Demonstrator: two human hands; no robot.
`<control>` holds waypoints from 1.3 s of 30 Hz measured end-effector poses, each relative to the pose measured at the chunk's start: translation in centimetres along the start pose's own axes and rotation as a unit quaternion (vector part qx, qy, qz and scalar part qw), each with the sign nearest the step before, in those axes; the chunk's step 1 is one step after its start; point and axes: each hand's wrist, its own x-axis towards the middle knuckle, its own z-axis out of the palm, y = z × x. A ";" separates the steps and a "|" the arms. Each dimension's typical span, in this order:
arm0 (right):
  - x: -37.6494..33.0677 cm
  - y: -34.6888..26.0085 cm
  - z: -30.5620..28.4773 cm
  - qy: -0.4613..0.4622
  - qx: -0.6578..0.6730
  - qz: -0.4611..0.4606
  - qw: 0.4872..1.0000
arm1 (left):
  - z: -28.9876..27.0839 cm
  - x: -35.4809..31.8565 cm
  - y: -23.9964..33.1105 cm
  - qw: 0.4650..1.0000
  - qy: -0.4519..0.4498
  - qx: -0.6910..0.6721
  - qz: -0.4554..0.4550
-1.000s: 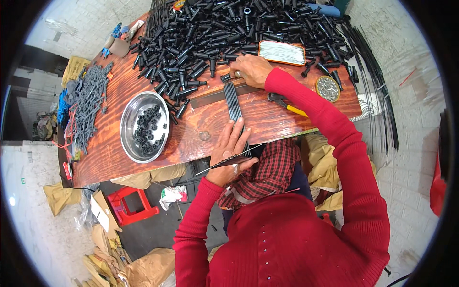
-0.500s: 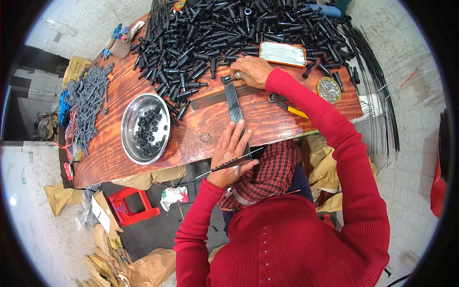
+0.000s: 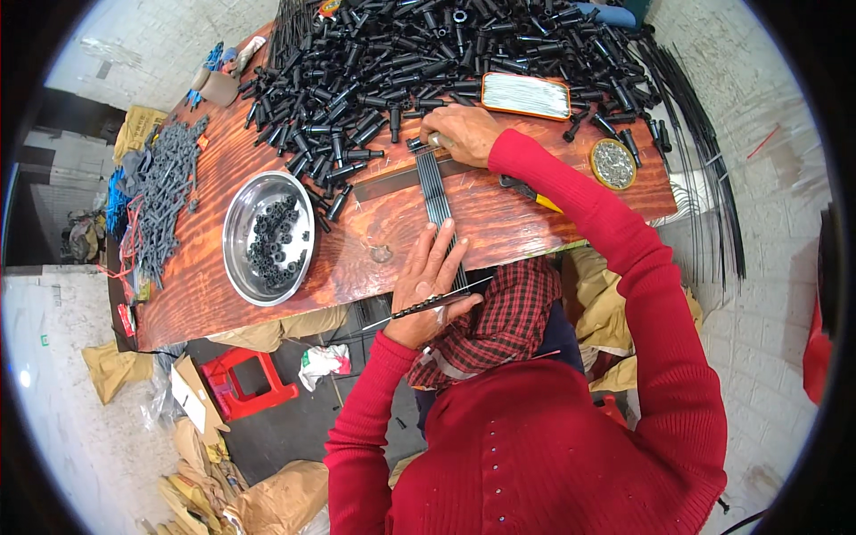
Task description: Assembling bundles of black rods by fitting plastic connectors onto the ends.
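Your left hand (image 3: 417,282) lay palm down at the middle of the frame, its fingers straight and slightly apart, across the lower part of a bundle of thin dark rods (image 3: 433,189). A dark ridged strip (image 3: 415,308) crossed that hand near the thumb; you could not tell from this view whether it was gripped. Your right hand (image 3: 468,134), above centre, was bent over the top end of the rods with its fingers curled close together; how firmly they pinched could not be told. The rods ran between your two hands, from above centre down to the near edge of the wooden table (image 3: 343,272), passing over a flat dark bar (image 3: 383,185).

Just right of the bar, partly under your right sleeve, lay a yellow-handled tool (image 3: 547,204). Above your right hand sat an orange-rimmed tray (image 3: 526,114) of thin white sticks, and farther right a round tub (image 3: 614,187) of small silvery bits. Left of centre stood a steel bowl (image 3: 235,242) holding small black pieces (image 3: 272,241). A heap of black tubes (image 3: 401,62) filled the top of the frame, and grey parts (image 3: 165,192) were piled at the left. A red stool (image 3: 234,392) stood on the floor, lower left.
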 end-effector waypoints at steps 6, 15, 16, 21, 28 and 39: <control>0.0 0.3 -0.2 -0.003 0.027 0.002 1.000 | 0.1 0.1 0.0 1.000 -0.001 -0.003 0.003; -0.6 1.1 -1.2 -0.017 0.010 0.033 0.999 | 0.1 -0.1 -0.3 1.000 0.013 -0.007 0.011; -0.5 1.1 -0.9 -0.017 0.009 0.032 0.999 | 0.1 0.0 -0.3 1.000 0.010 -0.012 0.010; 0.7 -0.4 -0.7 -0.052 0.033 0.071 0.996 | 0.3 -0.4 -0.6 1.000 0.021 -0.016 0.013; 1.2 0.0 -0.9 -0.029 0.030 0.102 0.994 | 0.5 -0.2 -0.3 0.999 0.032 -0.016 0.014; -5.5 -3.1 -3.7 0.106 -0.024 -0.001 0.994 | 0.7 -0.8 -0.6 0.999 0.049 0.003 0.023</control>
